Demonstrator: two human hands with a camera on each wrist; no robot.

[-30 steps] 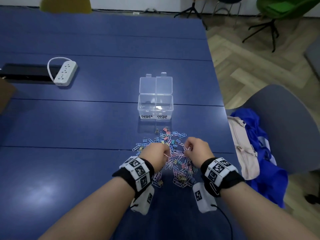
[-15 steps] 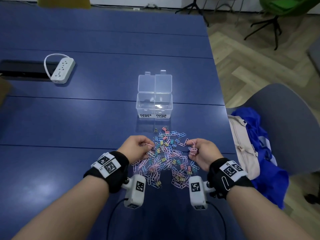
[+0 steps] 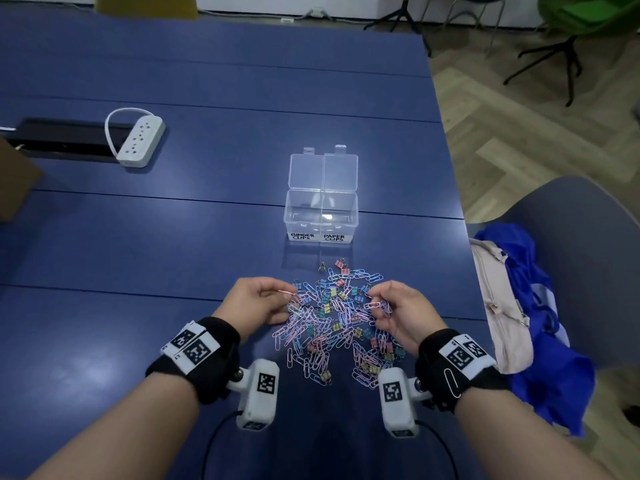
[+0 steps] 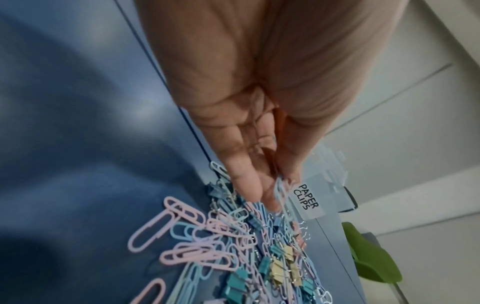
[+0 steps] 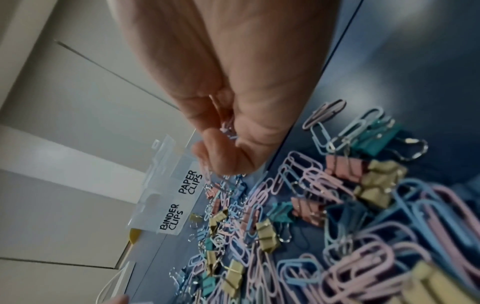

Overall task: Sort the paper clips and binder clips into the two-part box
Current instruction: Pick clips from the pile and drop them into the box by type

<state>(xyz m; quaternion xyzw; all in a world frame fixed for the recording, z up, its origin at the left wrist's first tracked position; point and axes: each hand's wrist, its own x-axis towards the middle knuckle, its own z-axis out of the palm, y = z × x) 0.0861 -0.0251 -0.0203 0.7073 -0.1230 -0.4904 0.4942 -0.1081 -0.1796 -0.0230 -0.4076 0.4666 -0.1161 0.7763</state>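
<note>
A heap of pastel paper clips and small binder clips lies on the blue table in front of the clear two-part box. The box stands with its lids open, labelled BINDER CLIPS on the left and PAPER CLIPS on the right; both halves look empty. My left hand is at the heap's left edge and pinches a pink paper clip. At the right edge, my right hand holds a few paper clips in its curled fingers.
A white power strip lies far left beside a black cable slot. The table edge runs close on the right, with a grey chair carrying a blue cloth and a beige bag beyond it.
Both hands have moved apart from the middle of the heap to its left and right edges, each still pinching paper clips.
</note>
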